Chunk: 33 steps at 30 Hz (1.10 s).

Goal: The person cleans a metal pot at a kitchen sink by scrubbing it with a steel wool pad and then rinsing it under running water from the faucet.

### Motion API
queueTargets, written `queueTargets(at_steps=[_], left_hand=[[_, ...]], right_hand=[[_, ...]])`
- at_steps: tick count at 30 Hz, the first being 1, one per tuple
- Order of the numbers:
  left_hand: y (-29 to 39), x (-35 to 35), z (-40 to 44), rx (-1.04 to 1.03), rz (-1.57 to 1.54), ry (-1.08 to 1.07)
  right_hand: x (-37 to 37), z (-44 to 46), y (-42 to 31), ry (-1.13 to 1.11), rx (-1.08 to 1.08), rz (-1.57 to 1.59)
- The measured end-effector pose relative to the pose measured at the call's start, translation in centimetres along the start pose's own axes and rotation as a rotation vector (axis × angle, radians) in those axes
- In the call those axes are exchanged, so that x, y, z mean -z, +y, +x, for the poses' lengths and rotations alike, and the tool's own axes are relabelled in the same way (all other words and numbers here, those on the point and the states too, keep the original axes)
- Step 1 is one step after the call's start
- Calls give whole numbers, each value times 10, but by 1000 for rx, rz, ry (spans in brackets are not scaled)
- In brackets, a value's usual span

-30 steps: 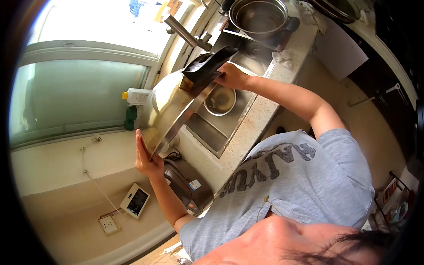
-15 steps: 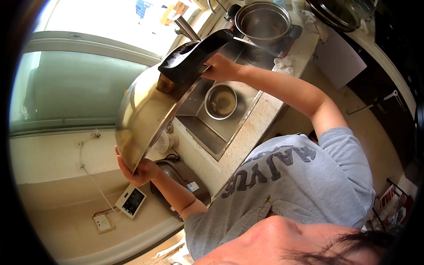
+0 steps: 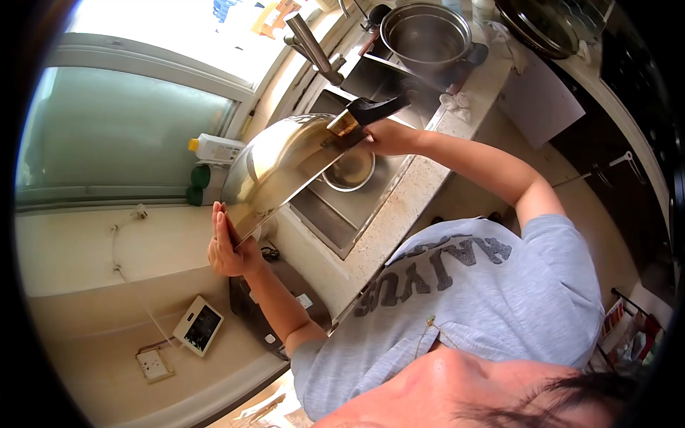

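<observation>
A large shiny metal wok [image 3: 282,160] is tilted on its edge above the sink [image 3: 325,221], its rounded outside toward the window. My right hand [image 3: 391,137] is closed on the rim beside the black handle [image 3: 374,108]; its fingertips are partly hidden. On the lower left rim, my left hand [image 3: 232,246] grips the wok with its fingers stretched along the outside. Partly behind the wok, a small round metal bowl [image 3: 351,170] sits in the sink basin with some liquid in it.
The faucet [image 3: 314,50] rises behind the wok. A steel pot [image 3: 426,37] stands on the far side, near a crumpled white cloth [image 3: 457,105]. A white bottle with a yellow cap [image 3: 217,148] is by the window. A dark appliance [image 3: 275,307] is beside my left forearm.
The wok was swung toward the window half a second ago; now it is back nearer the sink. Both hands moved with it and kept hold of the rim.
</observation>
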State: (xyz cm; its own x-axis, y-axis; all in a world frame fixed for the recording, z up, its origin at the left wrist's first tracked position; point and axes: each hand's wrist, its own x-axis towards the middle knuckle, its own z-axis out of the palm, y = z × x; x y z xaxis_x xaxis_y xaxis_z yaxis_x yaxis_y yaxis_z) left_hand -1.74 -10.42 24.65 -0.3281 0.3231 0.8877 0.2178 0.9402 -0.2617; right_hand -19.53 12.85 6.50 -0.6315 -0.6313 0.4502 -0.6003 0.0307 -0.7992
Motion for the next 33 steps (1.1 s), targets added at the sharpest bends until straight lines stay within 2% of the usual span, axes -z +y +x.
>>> queueTargets(at_steps=[1,2,3,4,5,6,7,9,10,11,13,14,15,17,19,21,22,24,27,29,30,31,33], left_hand=[[3,4,-4,4,-6,-3],[4,12,-8,16,-25,-41],[1,13,-8,18,-44,-67],[-15,5,-16,9,-53,-52],[-36,-1,-36,110,1,-75],[-42,6,-53,221,60,-127],[-29,13,-43,231,65,-162],[-9,-8,8,0,-107,-67],[-23,-19,-11,97,-239,92],[-37,-24,-34,175,-371,184],[-21,-28,-21,153,-204,13],[-12,-34,-13,130,-222,3],[-14,-30,-14,120,-229,15],[-10,-43,-26,264,-297,91],[-3,-40,-26,244,-312,94],[9,-38,-18,207,-194,42],[14,-33,-12,195,-226,72],[16,-22,-10,219,-280,162],[24,-24,-1,144,-234,132],[30,-37,4,204,-224,-8],[31,-44,7,143,-290,22],[33,-45,0,227,-303,-22],[60,-59,11,97,-384,44]], right_hand=[[-2,1,-2,78,-54,-101],[-6,-4,-8,319,136,13],[-2,-4,-21,383,114,-79],[4,3,-38,505,236,-157],[7,5,-47,610,349,-230],[-6,0,-12,448,250,-497],[-17,-4,22,271,197,-762],[10,11,-19,310,-54,-198],[29,8,-41,405,199,-283],[30,9,-37,410,180,-370],[31,7,-33,340,74,-516],[44,10,-50,235,-86,-309],[50,12,-47,236,-1,-265],[57,11,-49,357,196,-322],[63,1,-66,343,122,-342],[74,-4,-70,238,-68,-317],[74,-7,-74,269,-91,-303],[77,-12,-75,405,104,-343],[59,-17,-31,486,208,-427],[63,-26,-33,439,11,-206],[81,-41,-57,303,-106,-305],[87,-53,-58,342,-27,-304],[104,-90,-62,221,-128,-288]])
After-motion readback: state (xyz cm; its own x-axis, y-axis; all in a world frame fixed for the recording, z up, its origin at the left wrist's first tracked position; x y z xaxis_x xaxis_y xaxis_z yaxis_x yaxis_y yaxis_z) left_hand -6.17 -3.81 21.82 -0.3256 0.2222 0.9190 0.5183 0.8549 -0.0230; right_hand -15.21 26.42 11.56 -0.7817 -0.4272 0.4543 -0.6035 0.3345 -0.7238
